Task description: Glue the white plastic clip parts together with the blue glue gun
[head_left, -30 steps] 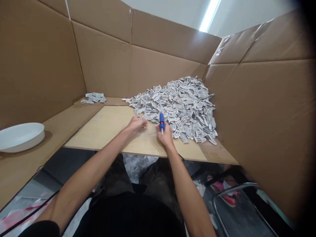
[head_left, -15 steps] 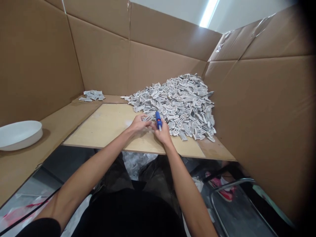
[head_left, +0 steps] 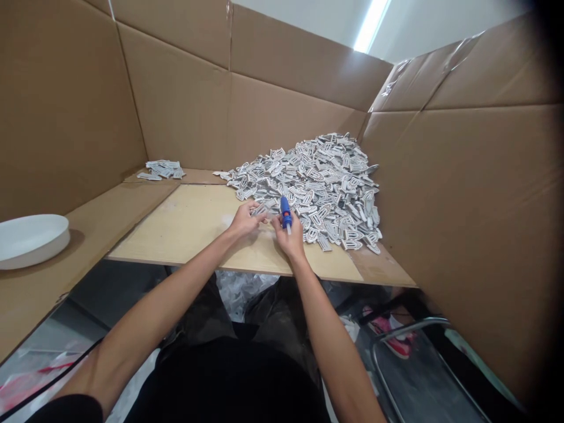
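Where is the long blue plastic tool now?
In the head view, the tool is in the right hand, near the big heap of flat grey pieces.

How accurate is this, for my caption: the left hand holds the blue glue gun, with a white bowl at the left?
Not quite: the head view shows the right hand holding the blue glue gun. The white bowl is at the left.

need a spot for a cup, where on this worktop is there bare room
The widest bare patch is the left part of the pale board, between the left hand and the cardboard strip holding the white bowl. That strip is also bare beyond the bowl, up to the small pile. The large pile crowds the right.
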`<state>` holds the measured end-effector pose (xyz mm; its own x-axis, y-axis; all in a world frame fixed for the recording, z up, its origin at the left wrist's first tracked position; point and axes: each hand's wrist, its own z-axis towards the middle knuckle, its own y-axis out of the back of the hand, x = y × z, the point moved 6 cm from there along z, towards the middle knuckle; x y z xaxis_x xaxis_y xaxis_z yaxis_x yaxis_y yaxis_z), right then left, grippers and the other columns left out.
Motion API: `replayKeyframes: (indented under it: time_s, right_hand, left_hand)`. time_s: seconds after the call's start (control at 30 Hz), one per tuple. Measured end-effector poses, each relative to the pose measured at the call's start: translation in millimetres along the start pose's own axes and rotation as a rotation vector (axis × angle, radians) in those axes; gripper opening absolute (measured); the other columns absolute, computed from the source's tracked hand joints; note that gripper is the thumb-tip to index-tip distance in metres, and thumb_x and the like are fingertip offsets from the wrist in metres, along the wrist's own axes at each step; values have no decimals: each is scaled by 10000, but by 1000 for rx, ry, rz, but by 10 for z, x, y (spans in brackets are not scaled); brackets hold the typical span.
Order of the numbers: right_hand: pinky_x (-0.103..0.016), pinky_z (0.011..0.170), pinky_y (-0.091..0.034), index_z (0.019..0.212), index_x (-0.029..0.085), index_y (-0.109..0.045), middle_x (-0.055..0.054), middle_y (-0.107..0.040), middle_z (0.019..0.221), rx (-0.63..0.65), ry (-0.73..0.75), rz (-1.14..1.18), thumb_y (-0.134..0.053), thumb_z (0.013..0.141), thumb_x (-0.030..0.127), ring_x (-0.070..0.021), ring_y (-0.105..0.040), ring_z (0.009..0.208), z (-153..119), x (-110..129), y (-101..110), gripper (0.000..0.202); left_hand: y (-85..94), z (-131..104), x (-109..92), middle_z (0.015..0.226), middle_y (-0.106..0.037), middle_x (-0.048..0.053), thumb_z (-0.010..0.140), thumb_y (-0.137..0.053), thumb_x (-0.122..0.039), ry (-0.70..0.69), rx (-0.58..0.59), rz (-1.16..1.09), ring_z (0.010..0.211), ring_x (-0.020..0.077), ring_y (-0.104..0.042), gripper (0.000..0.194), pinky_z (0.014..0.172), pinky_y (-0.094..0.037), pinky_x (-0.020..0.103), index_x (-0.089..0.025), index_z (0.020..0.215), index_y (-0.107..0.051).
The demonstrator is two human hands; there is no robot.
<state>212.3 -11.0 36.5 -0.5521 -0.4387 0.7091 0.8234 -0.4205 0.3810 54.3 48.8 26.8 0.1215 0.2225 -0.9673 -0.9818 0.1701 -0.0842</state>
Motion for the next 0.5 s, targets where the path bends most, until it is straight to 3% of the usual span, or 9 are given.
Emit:
replayKeyframes:
  time_s: [0.13,0.27,0.5]
  right_hand:
    - [-325,773,-481,978,252,-504,-40,-663,882,-43,66,-60,-535,978,474,-211,-607,762,-29,56,32,224]
    - [-323,731,-443,951,265,-455,-29,-624,853,-48,115,-121,-516,974,451,-214,-580,746,-35,68,29,197]
    - [-309,714,-407,933,266,-440,-19,-618,836,-37,107,-183,-556,930,411,-207,-551,732,-31,52,10,185]
  left_hand:
    - [-78,-54,-37,764,-707,24,691,-909,-242,-70,105,39,662,158,-660,285,634,-486,251,-157,855,-693]
    - [-139,-78,2,724,-693,19,683,-885,-228,-67,219,37,640,151,-609,286,597,-454,242,-133,929,-775]
    - [-152,-50,88,758,-723,34,699,-832,-234,-71,266,40,573,115,-531,307,530,-382,224,-133,985,-787]
